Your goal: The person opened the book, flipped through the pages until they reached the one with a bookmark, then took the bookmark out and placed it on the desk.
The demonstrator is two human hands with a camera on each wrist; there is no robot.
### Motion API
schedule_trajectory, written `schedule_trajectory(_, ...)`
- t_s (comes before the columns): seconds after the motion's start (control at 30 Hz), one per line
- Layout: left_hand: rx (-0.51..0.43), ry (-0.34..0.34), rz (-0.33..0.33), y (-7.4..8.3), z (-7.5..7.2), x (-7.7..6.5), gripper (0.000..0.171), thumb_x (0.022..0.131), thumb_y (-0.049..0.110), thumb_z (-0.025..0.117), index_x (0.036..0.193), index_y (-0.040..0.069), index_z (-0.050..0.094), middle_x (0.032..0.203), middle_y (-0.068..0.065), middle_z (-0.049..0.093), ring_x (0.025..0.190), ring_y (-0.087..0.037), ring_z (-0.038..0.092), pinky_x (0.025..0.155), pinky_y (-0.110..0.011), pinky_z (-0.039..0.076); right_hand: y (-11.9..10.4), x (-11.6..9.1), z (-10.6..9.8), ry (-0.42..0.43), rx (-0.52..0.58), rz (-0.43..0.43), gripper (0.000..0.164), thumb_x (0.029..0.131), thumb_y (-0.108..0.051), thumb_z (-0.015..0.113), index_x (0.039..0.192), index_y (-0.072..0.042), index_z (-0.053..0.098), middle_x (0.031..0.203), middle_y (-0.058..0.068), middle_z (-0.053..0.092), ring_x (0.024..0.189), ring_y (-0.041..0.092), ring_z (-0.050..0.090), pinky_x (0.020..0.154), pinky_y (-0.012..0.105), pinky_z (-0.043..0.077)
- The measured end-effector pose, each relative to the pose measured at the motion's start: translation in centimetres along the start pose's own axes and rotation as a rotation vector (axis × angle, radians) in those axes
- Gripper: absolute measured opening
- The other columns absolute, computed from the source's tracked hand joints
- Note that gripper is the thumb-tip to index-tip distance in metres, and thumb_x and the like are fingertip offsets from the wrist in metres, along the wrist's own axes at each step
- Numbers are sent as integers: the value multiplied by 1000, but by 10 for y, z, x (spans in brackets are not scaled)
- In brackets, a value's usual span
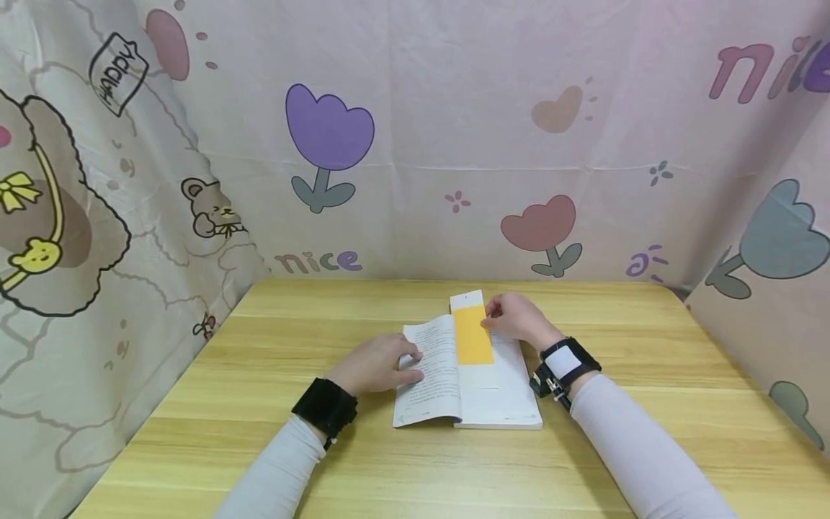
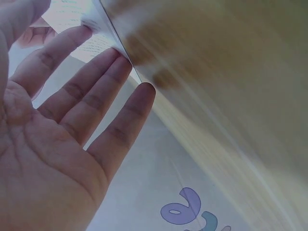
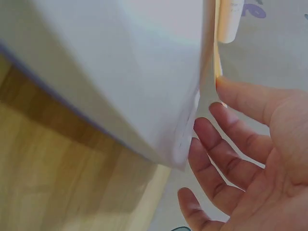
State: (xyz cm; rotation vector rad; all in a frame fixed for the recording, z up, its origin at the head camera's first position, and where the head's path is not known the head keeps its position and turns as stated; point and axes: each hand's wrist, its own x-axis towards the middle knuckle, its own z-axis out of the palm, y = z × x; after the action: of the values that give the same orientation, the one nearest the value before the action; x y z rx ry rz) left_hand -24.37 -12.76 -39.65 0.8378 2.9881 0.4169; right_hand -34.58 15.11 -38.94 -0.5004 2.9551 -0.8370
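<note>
An open book (image 1: 428, 389) lies on the wooden table with its pages spread to both sides. On its right-hand page, near the fold, is a yellow and white bookmark (image 1: 473, 339), whose white top end reaches past the book's upper edge. My right hand (image 1: 517, 317) pinches the bookmark's right edge between thumb and index finger; the other fingers are loosely bent in the right wrist view. My left hand (image 1: 376, 362) rests at the left page's outer edge. Its fingers (image 2: 122, 130) look fairly straight and spread, touching the paper's edge in the left wrist view.
The wooden table (image 1: 259, 447) extends around the book on all sides. Behind it hangs a pale curtain (image 1: 421, 94) printed with tulips and words, and another printed cloth (image 1: 149, 238) hangs along the left side. Each wrist wears a black band with a device.
</note>
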Motion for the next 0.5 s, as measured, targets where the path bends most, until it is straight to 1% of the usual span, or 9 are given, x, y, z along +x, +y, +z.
schedule_trajectory(0.1,5,3,0,-1,0,1,43,86,49,66,115,17,71,110,3,64,91,-11,55,83,-28,47,-4,-2,-2,17,22,3,16,85,-21,74,87,-9,64,83,5,59,76,21,53,63,30,43)
schedule_trajectory(0.2,8,7,6,-1,1,1,43,86,48,67,115,17,71,110,3,64,93,-12,56,84,-29,47,-10,-4,-4,34,18,3,16,85,-21,74,90,-10,64,84,4,60,78,22,53,67,33,43)
schedule_trajectory(0.37,21,14,9,-1,1,0,42,86,48,67,114,17,71,109,2,64,97,-13,58,87,-31,47,-16,-5,-6,80,-27,10,15,85,-23,74,92,-13,66,84,0,63,81,21,54,79,43,35)
schedule_trajectory(0.43,26,16,7,0,1,0,42,86,48,67,114,17,71,109,2,64,96,-13,57,86,-30,47,-17,-6,-6,94,-45,11,15,85,-24,74,92,-14,66,84,-1,63,81,21,54,80,46,32)
schedule_trajectory(0.5,28,17,8,0,1,1,42,86,48,67,114,17,71,109,2,64,95,-12,57,86,-30,47,-18,-6,-6,101,-58,15,15,85,-24,74,93,-14,66,83,-1,62,80,21,54,79,46,32)
